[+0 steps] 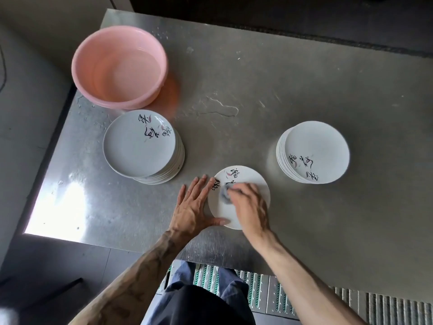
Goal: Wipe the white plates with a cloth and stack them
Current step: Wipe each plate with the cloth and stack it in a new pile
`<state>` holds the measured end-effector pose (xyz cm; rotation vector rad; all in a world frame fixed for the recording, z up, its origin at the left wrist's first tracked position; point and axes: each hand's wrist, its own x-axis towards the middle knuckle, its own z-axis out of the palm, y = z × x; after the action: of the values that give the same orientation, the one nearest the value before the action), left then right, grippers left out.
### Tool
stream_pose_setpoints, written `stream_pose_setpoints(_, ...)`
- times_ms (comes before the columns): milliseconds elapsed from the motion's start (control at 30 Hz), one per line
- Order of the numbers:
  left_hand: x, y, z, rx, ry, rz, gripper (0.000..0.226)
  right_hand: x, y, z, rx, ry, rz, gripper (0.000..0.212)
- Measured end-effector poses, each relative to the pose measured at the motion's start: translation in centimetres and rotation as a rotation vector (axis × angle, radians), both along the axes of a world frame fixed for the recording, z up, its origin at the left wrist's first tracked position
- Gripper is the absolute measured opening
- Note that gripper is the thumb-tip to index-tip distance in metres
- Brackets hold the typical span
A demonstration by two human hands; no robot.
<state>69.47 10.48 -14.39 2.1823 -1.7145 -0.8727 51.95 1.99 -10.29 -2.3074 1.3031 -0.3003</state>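
Right hand (249, 207) motion-blurred, fingers indistinct. Cloth (224, 195) mostly under them: only a smeared grey patch shows, shape unreadable. The hand covers the right part of the single plate (243, 175) and some of its brush characters. Left stack (140, 146) and right stack (316, 148): lower plates show as rims only, count unreadable. Both forearms cut off at the bottom edge. Table (304, 78) runs off the right edge.

The left hand (194, 208) and right hand (249, 208) were bare, and so was the right forearm (302, 277). Dark tattoo markings (161, 250) ran along the left forearm (133, 277) to the wrist. Towards six o'clock showed blue-grey trousers (184, 275), a darker garment (201, 306) hanging over them.
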Motion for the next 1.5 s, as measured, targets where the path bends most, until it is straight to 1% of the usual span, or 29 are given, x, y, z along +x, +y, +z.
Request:
stream_pose_setpoints(33,0.0,0.0,0.0,-0.003,-0.009,-0.005,0.13,0.0,1.4,-0.1,0.018,-0.009,0.104,0.029)
stream_pose_setpoints(67,0.0,0.1,-0.1,-0.006,-0.013,-0.007,0.129,-0.3,2.0,-0.3,0.024,-0.005,0.181,0.028)
stream_pose_setpoints(100,0.1,0.1,-0.2,-0.008,-0.007,-0.004,0.129,-0.8,1.6,-0.5,0.009,-0.001,0.205,0.026)
stream_pose_setpoints(167,0.1,0.0,-0.5,-0.015,0.006,0.002,0.13,-2.0,-1.1,-0.6,-0.038,0.015,0.102,0.025)
stream_pose_setpoints(233,0.1,0.1,-0.8,-0.031,0.004,0.014,0.129,-3.2,-4.1,-0.6,-0.096,0.015,-0.023,0.018)
stream_pose_setpoints(267,0.0,0.1,-1.0,-0.034,0.004,0.021,0.129,-3.5,-4.6,-0.6,-0.094,0.021,-0.039,0.016)
stream_pose_setpoints(333,-0.1,0.1,-1.2,-0.025,0.0,0.033,0.13,-3.8,-3.1,-0.8,-0.054,0.034,-0.009,0.019)
stream_pose_setpoints(433,-0.1,0.2,-1.5,-0.027,-0.01,0.034,0.132,-4.4,-0.8,-1.1,-0.058,0.027,0.121,0.019)
stream_pose_setpoints(500,0.0,0.2,-1.6,-0.043,-0.015,0.036,0.131,-4.5,-3.1,-1.2,-0.091,0.016,0.136,0.017)
stream_pose_setpoints(567,-0.1,0.2,-1.6,-0.051,-0.015,0.047,0.13,-4.1,-6.0,-0.9,-0.138,0.065,0.145,0.016)
stream_pose_setpoints(633,-0.3,0.1,-1.6,-0.053,-0.014,0.058,0.13,-4.3,-6.7,-1.0,-0.144,0.089,0.162,0.017)
stream_pose_setpoints(700,-0.5,0.1,-1.5,-0.06,-0.006,0.061,0.129,-5.6,-4.9,-1.1,-0.11,0.063,0.14,0.02)
stream_pose_setpoints(767,-0.5,0.2,-1.3,-0.062,-0.001,0.054,0.128,-7.2,-2.3,-1.1,-0.071,0.039,0.169,0.025)
stream_pose_setpoints(833,-0.5,0.1,-1.3,-0.064,-0.002,0.055,0.129,-7.9,-2.2,-1.1,-0.045,0.062,0.21,0.021)
stream_pose_setpoints(933,-0.6,0.0,-1.1,-0.039,-0.007,0.05,0.13,-6.4,-5.4,-0.7,-0.059,0.086,0.151,0.02)
stream_pose_setpoints(1000,-0.7,0.0,-0.9,-0.028,-0.011,0.059,0.13,-5.6,-6.1,-0.2,-0.074,0.111,0.13,0.021)
stream_pose_setpoints(1067,-0.8,-0.1,-0.7,-0.017,-0.007,0.061,0.129,-6.0,-4.5,0.3,-0.074,0.11,0.086,0.018)
stream_pose_setpoints(1133,-0.8,-0.1,-0.4,-0.014,-0.003,0.061,0.129,-6.6,-1.3,0.9,-0.044,0.057,0.001,0.019)
stream_pose_setpoints(1200,-0.8,-0.1,-0.1,-0.004,0.001,0.055,0.13,-6.2,1.9,1.1,-0.009,0.017,-0.081,0.014)
stream_pose_setpoints(1333,-0.9,-0.3,0.2,0.03,-0.007,0.043,0.134,-2.0,5.3,0.6,0.124,-0.022,-0.184,0.021)
stream_pose_setpoints(1400,-0.8,-0.4,0.4,0.037,-0.01,0.04,0.133,-0.8,5.3,0.6,0.135,-0.038,-0.184,0.022)
stream_pose_setpoints(1500,-0.8,-0.3,0.4,0.025,0.002,0.033,0.132,-2.5,4.2,0.5,0.086,0.012,-0.065,0.02)
